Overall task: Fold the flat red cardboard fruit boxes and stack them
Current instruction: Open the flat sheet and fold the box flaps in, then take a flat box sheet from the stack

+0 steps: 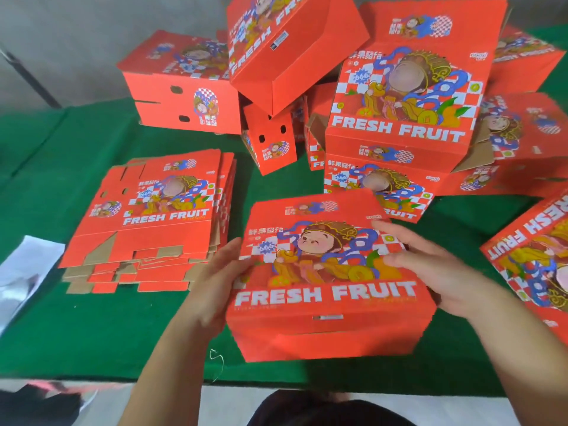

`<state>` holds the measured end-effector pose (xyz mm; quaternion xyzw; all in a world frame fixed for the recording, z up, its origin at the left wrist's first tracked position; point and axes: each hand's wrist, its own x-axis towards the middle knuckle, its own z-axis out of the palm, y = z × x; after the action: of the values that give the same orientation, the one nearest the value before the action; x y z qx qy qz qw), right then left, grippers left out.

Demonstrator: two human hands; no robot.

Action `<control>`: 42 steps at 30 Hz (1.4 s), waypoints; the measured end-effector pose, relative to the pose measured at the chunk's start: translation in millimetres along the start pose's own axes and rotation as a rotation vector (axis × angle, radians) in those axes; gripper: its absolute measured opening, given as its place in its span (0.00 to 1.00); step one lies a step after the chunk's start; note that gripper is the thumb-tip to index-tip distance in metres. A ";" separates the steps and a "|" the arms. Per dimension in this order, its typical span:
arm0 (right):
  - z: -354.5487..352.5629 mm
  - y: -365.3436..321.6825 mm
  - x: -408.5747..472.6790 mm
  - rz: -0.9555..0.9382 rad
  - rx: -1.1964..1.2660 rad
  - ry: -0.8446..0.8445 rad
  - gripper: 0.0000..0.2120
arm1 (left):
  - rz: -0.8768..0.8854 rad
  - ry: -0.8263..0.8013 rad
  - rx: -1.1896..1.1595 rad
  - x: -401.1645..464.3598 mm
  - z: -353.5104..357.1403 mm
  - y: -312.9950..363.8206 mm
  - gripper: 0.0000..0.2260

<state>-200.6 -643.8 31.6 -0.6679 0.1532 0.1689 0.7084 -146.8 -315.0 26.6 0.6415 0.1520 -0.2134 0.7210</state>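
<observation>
A folded red fruit box (325, 302) printed "FRESH FRUIT" stands at the near middle of the green table. My left hand (212, 281) lies flat against its left side, fingers straight. Straight fingers of my right hand (430, 265) rest on the lid's right part and right edge. To the left lies a pile of flat unfolded red boxes (153, 222). Behind, two folded boxes form a stack (399, 127). More folded boxes lie in a loose heap at the back (289, 44) and right (522, 142).
The green table cloth (92, 333) shows bare at the near left. A white plastic sheet (24, 265) lies at the left edge. Another folded box (534, 259) sits tilted at the right edge. A lone folded box (181, 87) stands at back left.
</observation>
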 end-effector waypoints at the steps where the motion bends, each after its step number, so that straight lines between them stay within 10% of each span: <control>1: 5.2 2.2 2.7 -0.046 -0.110 0.060 0.32 | 0.060 -0.004 0.049 1.3 -3.3 -2.6 0.20; 6: 32.3 13.9 16.8 -0.124 -0.091 0.348 0.40 | 0.283 0.170 0.287 19.1 -3.3 -8.7 0.27; 10: 42.3 15.0 25.2 -0.065 -0.073 0.354 0.23 | 0.285 0.241 0.228 32.8 -12.3 -8.1 0.21; 22: 137.9 18.2 91.7 -0.537 0.072 0.585 0.37 | 0.322 -0.162 0.307 84.9 -29.5 68.9 0.19; 30: 165.8 -7.8 191.5 0.205 -0.378 0.452 0.51 | 0.121 -0.119 0.461 98.9 -84.1 33.6 0.11; 36: 157.0 -54.5 229.6 0.187 0.190 0.314 0.34 | 0.093 -0.035 0.531 127.5 -121.7 34.6 0.13; 42: 208.4 -35.3 223.1 0.078 0.128 0.431 0.43 | 0.203 0.054 0.815 155.3 -139.4 26.2 0.18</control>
<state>13.2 -429.9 -22.9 -0.6360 0.3368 0.0395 0.6932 8.0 -192.3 -45.6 0.8912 0.0101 -0.1668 0.4216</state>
